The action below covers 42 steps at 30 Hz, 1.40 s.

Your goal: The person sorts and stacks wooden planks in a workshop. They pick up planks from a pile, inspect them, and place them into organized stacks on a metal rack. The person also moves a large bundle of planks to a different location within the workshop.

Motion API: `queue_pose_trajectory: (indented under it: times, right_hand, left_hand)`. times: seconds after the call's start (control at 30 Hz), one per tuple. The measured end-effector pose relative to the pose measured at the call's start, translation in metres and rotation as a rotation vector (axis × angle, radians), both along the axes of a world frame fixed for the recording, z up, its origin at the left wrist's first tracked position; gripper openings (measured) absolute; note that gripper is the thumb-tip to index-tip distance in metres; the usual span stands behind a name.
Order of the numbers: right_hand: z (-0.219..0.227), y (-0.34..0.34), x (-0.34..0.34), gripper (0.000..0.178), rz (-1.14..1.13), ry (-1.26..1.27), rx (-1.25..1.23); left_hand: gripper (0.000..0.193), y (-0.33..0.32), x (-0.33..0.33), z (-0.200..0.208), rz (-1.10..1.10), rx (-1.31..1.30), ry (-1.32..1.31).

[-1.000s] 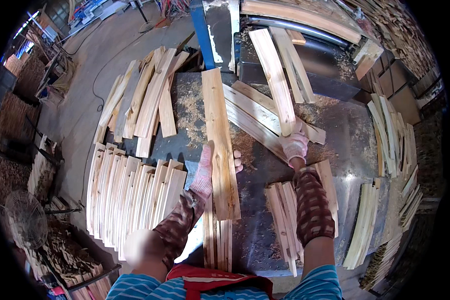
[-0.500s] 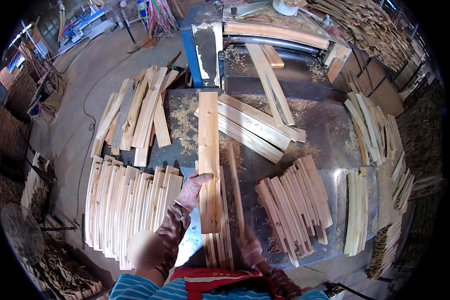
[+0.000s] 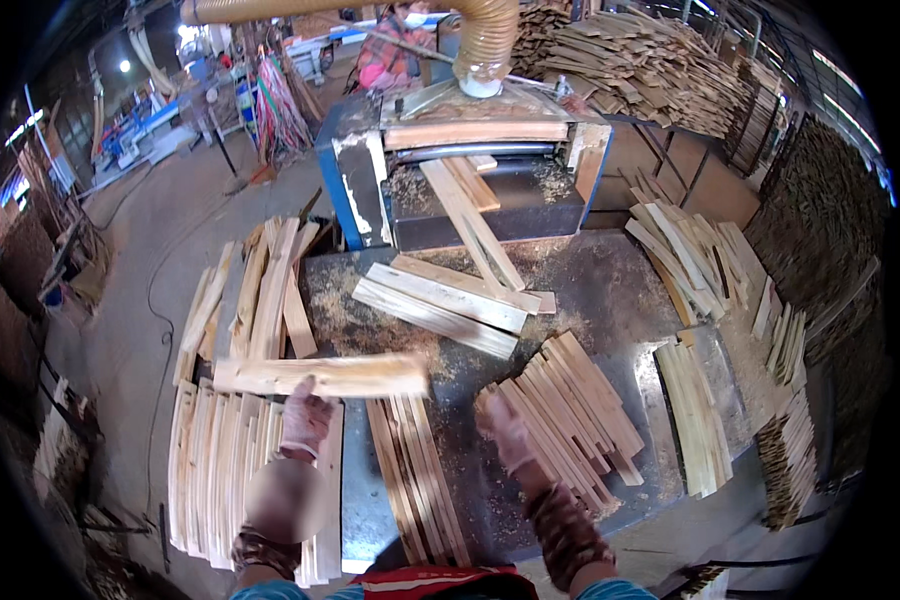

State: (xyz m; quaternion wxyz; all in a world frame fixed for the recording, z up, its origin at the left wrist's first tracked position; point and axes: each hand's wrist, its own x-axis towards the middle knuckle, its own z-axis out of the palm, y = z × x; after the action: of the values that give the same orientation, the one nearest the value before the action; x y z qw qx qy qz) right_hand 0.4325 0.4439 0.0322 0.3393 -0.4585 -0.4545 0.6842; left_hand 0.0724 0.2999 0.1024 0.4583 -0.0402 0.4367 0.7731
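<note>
My left hand [image 3: 308,418], in a pale glove, is closed on a wide wooden board [image 3: 370,376]. That board lies crosswise, slightly blurred, above the far end of a row of upright-set slats [image 3: 205,470] at the left. My right hand [image 3: 510,432], gloved too, is at the left edge of a stack of reddish slats [image 3: 570,400]. Its fingers are smeared, and whether they hold a slat I cannot tell. Between my arms lies a narrow bundle of slats [image 3: 415,480].
Beyond, loose boards [image 3: 440,305] lie on the dark, sawdust-strewn metal table [image 3: 610,290]. A blue-sided planing machine [image 3: 365,190] has boards sticking out. More wood [image 3: 695,420] lies at right, a loose pile [image 3: 260,290] at left. A person [image 3: 390,55] stands behind the machine.
My left hand has swung the board from lengthwise to crosswise, leftward. My right hand has moved forward to the reddish slats; the thin stick it held no longer shows clearly. The view has tilted up.
</note>
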Motion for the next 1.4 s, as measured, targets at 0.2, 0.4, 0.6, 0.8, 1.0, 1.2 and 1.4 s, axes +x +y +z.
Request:
queue_pose_trajectory:
  times: [0.2, 0.4, 0.6, 0.8, 1.0, 1.2, 1.4]
  right_hand:
    - [0.055, 0.185, -0.051, 0.078, -0.279, 0.638, -0.285]
    - [0.055, 0.214, -0.072, 0.036, 0.113, -0.193, 0.574]
    - [0.069, 0.071, -0.071, 0.030, 0.205, 0.202, -0.255]
    - [0.032, -0.010, -0.008, 0.037, 0.475, 0.113, -0.354]
    - [0.045, 0.072, -0.019, 0.048, 0.518, 0.593, -0.293]
    - [0.082, 0.214, -0.094, 0.039, -0.107, 0.461, -0.105]
    - [0.037, 0.250, -0.070, 0.033, -0.108, -0.018, 0.439]
  left_hand:
    - [0.018, 0.081, -0.143, 0.076, 0.206, 0.417, 0.190]
    - [0.026, 0.141, -0.055, 0.138, -0.355, 0.404, 0.491]
    - [0.085, 0.110, 0.019, 0.018, -0.728, -0.030, 0.206]
    - [0.053, 0.066, 0.018, -0.022, -0.416, 0.006, 0.074]
    - [0.027, 0.031, -0.059, -0.058, 0.171, 0.047, -0.076]
    - [0.017, 0.019, -0.243, -0.002, 0.295, 0.418, 0.207]
    - [0.017, 0.104, -0.124, 0.005, -0.207, 0.241, 0.116]
